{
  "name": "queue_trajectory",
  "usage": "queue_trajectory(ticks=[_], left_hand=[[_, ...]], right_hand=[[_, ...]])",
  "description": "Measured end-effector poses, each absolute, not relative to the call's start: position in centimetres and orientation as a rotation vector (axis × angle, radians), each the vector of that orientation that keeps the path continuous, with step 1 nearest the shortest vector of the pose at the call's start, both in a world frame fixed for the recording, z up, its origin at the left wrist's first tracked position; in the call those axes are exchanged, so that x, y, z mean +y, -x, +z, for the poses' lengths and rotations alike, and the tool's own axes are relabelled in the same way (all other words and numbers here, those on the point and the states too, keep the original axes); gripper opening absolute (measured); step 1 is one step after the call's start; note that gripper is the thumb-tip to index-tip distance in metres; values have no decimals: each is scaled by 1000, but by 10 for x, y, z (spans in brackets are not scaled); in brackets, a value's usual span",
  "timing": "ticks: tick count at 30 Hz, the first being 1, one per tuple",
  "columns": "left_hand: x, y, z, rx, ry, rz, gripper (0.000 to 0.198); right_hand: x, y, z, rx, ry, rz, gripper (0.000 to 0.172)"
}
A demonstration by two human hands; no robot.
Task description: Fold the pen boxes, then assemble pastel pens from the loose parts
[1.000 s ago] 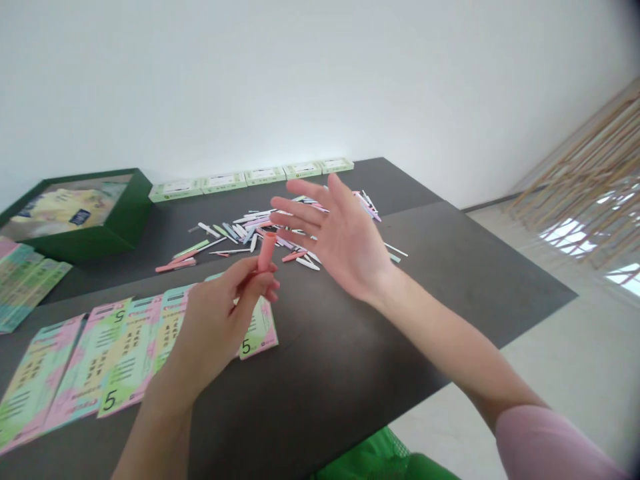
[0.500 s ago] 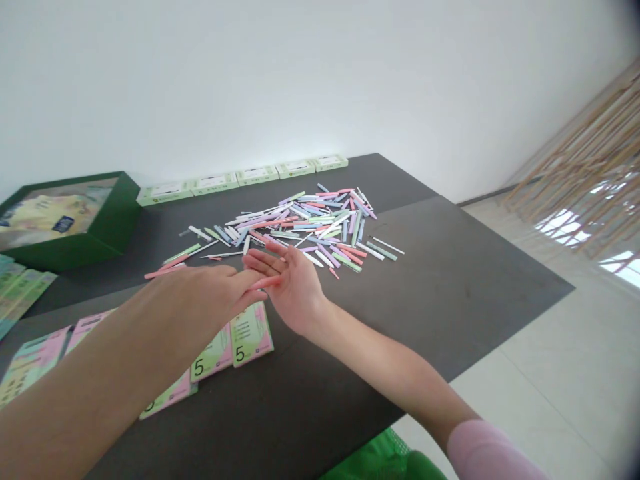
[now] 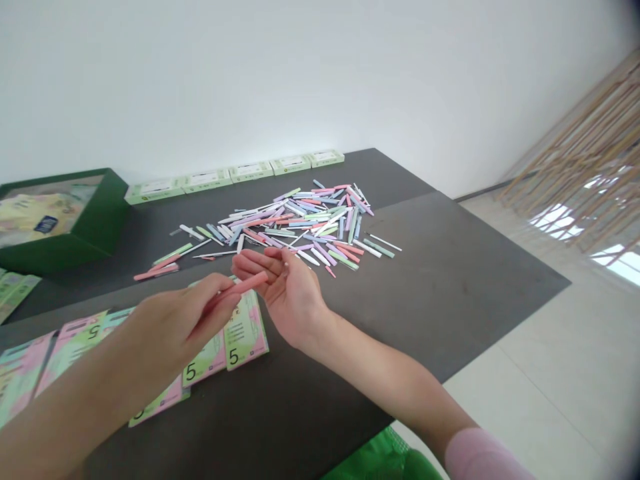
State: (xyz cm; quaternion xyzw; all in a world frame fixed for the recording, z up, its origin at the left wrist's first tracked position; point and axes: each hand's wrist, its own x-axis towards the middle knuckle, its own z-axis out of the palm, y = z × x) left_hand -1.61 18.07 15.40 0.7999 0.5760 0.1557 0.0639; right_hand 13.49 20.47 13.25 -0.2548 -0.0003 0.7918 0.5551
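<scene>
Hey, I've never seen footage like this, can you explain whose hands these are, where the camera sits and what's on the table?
No machine here: a person wears a camera on the head, looking forward and down, so both arms are the wearer's own. The left hand pinches a pink stick; the right hand, palm up with fingers curled, meets its other end, though I cannot tell if it grips. Below is a dark table. Behind the hands lies a loose pile of pastel sticks; under them, a row of pastel cards printed with a 5. At the back stand a green box and a line of small pale boxes.
</scene>
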Motion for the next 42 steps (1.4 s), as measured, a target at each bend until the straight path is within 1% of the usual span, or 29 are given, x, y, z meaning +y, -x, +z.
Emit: queue_trajectory(ticks=[2,3,6,8,10,13,17,22,27,31,34,38,40,42], left_hand=[[171,19,150,1736,-2310,460,38],[167,19,147,1766,-2222,535,36],[156,15,138,1875,-1880,982,32],[153,7,133,1926,-1825,1137,25],[154,-5,131,1931,-1976,1136,18],[162,-23,127,1786,-2229,1144,24],[169,-31,120,1664,-2473,1065,23],[165,-26,109,1607,-2660,1038,22],[160,-28,97,1724,-2614,1051,21],[159,-27,93,1800,-2523,943,18],[160,-24,96,1736,-2516,929,20],[156,-21,104,1773,-2398,921,21],[152,-20,109,1821,-2353,932,21],[148,-18,113,1887,-2364,979,20]], right_hand=[[205,-136,133,-7,601,1858,28],[205,-136,133,-10,606,1853,29],[204,-137,131,-52,628,1847,33],[202,-138,129,-99,651,1859,36],[200,-138,127,-127,689,1875,39],[194,-140,128,-123,752,1879,39],[187,-141,132,-123,752,1880,35],[185,-139,136,-53,719,1913,39],[185,-136,130,0,743,1986,46],[181,-141,129,-58,755,1994,46],[178,-144,132,-125,725,2013,43],[179,-145,136,-227,670,2101,44],[183,-150,134,-364,627,2091,38],[187,-161,129,-626,642,1890,23]])
